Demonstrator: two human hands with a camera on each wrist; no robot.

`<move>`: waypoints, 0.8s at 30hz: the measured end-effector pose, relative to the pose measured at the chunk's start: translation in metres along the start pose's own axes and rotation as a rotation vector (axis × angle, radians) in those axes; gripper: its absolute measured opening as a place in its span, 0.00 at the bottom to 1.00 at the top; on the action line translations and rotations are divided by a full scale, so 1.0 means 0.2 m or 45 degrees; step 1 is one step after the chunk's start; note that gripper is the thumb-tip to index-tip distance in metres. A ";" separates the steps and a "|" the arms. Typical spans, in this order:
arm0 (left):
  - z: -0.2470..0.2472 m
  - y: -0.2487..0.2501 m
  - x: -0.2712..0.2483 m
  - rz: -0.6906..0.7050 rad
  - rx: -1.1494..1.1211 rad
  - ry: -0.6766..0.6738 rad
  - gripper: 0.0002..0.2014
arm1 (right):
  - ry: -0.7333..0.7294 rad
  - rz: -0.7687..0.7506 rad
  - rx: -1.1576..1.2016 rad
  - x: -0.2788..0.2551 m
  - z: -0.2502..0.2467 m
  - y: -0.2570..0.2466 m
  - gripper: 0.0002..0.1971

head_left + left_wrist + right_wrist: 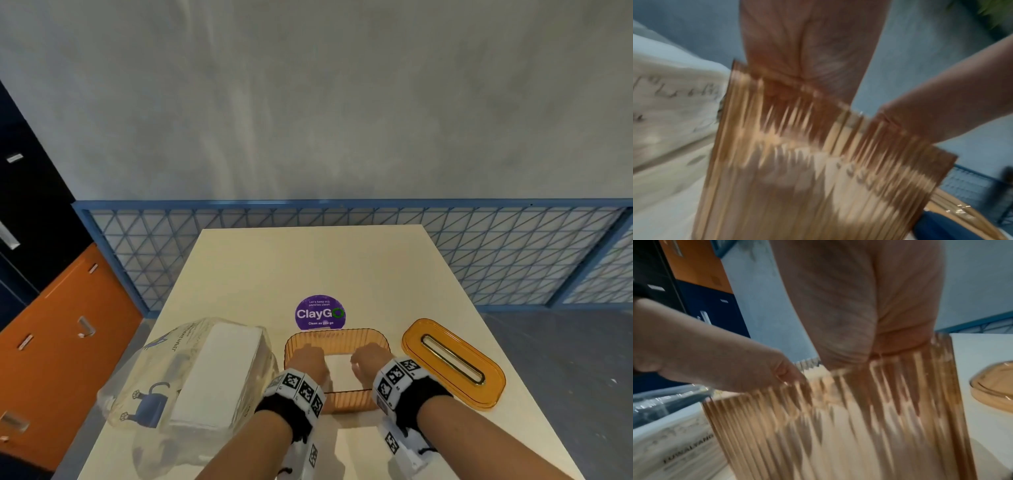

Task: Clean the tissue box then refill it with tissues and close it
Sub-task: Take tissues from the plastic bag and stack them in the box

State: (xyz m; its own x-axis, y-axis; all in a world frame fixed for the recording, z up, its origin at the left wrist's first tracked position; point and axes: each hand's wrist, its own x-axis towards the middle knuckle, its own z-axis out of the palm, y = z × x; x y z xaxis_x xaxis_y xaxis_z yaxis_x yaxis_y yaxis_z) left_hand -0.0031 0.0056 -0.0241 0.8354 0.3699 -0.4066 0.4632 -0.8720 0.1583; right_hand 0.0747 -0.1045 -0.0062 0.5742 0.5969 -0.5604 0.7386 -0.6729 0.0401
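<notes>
An orange ribbed see-through tissue box (pixel 337 331) stands open near the table's front edge, seen close and blurred in the wrist views (pixel 818 178) (pixel 838 426). Both hands reach down into it. My left hand (pixel 308 358) (pixel 807 40) holds the left end of a white stack of tissues (pixel 337 373), and my right hand (pixel 370 358) (pixel 859 296) holds the right end. The fingertips are blurred behind the ribbed wall. The orange lid (pixel 416 337) (pixel 995 386) with its slot lies flat to the box's right.
A clear plastic bag with a white tissue pack (pixel 215 370) (pixel 663 105) (pixel 674 451) lies just left of the box. A purple round sticker (pixel 320 313) sits behind it. Beyond the cream table (pixel 308 260) is a blue mesh fence (pixel 513 253); orange and dark cabinets (pixel 68 325) stand at left.
</notes>
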 end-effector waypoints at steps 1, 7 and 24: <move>-0.04 0.00 -0.02 0.029 -0.059 0.130 0.17 | 0.118 -0.017 0.085 -0.02 -0.02 0.02 0.18; -0.21 -0.27 -0.19 -0.123 -0.246 0.762 0.16 | 0.550 0.085 0.443 -0.12 -0.10 0.23 0.19; 0.05 -0.53 -0.29 -0.540 -0.173 0.434 0.18 | 0.301 0.187 0.556 -0.20 0.02 0.20 0.21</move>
State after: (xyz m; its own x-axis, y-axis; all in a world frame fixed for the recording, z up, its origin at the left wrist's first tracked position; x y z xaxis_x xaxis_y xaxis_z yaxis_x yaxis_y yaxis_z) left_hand -0.1038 0.0738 -0.0259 0.6054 0.7818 -0.1494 0.7947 -0.5833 0.1678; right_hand 0.0797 -0.1581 0.0141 0.7622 0.5308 -0.3705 0.4568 -0.8466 -0.2732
